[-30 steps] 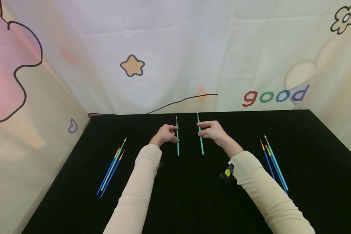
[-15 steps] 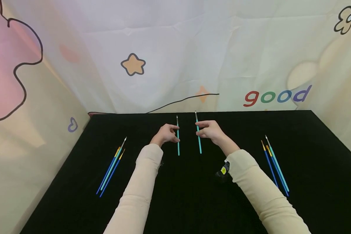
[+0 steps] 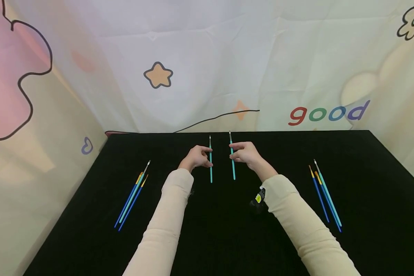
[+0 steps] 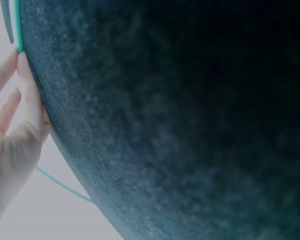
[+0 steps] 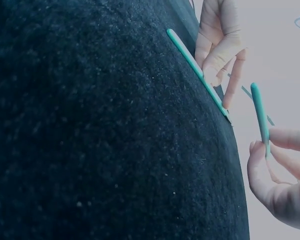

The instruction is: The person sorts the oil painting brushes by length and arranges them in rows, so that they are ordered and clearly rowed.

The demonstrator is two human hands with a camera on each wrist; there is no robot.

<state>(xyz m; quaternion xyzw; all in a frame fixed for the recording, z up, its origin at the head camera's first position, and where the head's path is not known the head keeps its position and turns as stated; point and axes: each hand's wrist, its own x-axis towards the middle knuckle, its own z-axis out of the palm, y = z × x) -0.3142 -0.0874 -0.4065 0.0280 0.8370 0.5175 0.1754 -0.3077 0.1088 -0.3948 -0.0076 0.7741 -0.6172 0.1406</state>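
Observation:
Near the far edge of the black table, my left hand (image 3: 197, 157) has its thumb and fingertips on a turquoise paintbrush (image 3: 211, 174), bristle end pointing away. That brush lies along the cloth in the right wrist view. To its right, my right hand (image 3: 247, 154) pinches a second turquoise paintbrush (image 3: 233, 168) between thumb and fingers. In the right wrist view this second brush (image 5: 258, 107) appears raised and apart from the cloth. A small gap separates the two roughly parallel brushes. The left wrist view catches my left hand (image 4: 15, 150) only at its left side.
On the left of the black table (image 3: 214, 237) lie three slanted paintbrushes (image 3: 132, 199), two blue and one turquoise. Another three paintbrushes (image 3: 326, 199), coloured alike, lie on the right. A printed curtain (image 3: 207, 65) hangs behind the far edge.
My right hand has moved a little to the left with its paintbrush, narrowing the gap between the two brushes. My left hand has hardly moved.

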